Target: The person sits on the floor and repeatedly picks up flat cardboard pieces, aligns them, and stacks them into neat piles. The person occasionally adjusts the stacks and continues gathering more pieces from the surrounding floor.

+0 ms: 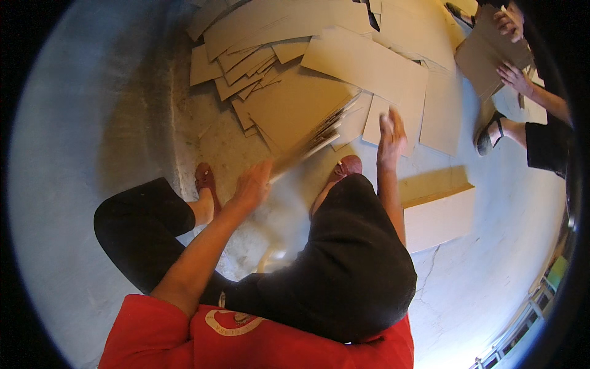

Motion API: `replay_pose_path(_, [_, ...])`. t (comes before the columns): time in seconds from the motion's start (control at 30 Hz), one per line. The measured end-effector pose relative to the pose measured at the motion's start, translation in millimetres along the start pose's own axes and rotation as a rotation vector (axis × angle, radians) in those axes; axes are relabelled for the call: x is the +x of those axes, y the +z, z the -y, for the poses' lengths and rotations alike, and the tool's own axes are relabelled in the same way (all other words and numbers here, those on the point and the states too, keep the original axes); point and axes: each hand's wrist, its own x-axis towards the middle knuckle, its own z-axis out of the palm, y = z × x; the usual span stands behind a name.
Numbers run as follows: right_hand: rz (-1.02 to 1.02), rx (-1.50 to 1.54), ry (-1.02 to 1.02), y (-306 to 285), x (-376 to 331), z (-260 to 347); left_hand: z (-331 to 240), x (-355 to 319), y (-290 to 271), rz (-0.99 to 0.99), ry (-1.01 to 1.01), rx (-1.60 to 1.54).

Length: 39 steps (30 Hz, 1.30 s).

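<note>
I sit low with my knees apart over a concrete floor (92, 154). My left hand (253, 183) grips the near edge of a stack of flat brown cardboard sheets (301, 107), which is tilted and blurred. My right hand (391, 134) hovers above the floor to the right of that stack, fingers loosely together and holding nothing, close to a loose sheet (375, 120). My red shoes (206, 178) rest just below the stack.
Many more cardboard sheets (369, 64) lie spread at the top of the view. A pale flat board (439, 215) lies at my right knee. Another person (541, 132) sits at the upper right holding a cardboard piece (485, 55) with both hands.
</note>
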Motion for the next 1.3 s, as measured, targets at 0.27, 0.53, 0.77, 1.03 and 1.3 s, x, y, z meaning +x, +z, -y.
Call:
replay_pose_path(0.27, [1.020,0.450,0.260,66.8,-17.7,-24.6,-5.6,-4.5,16.8,-0.103,0.024,-0.066])
replay_pose_path(0.53, [0.495,0.802,0.464,25.4,-59.4,3.4,7.5,-6.7,21.4,-0.049,-0.160,-0.029])
replay_pose_path(0.77, [0.768,0.880,0.400,-30.1,-28.7,41.5,-31.8,-8.2,-54.1,-0.154,0.108,-0.796])
replay_pose_path(1.03, [1.277,0.426,0.213,-55.0,24.0,147.7,-21.6,-0.9,-53.5,-0.201,0.042,-1.103])
replay_pose_path(1.3, [1.216,0.202,0.120,-65.6,19.2,183.9,-12.3,-19.5,-57.5,-0.239,0.064,-1.003])
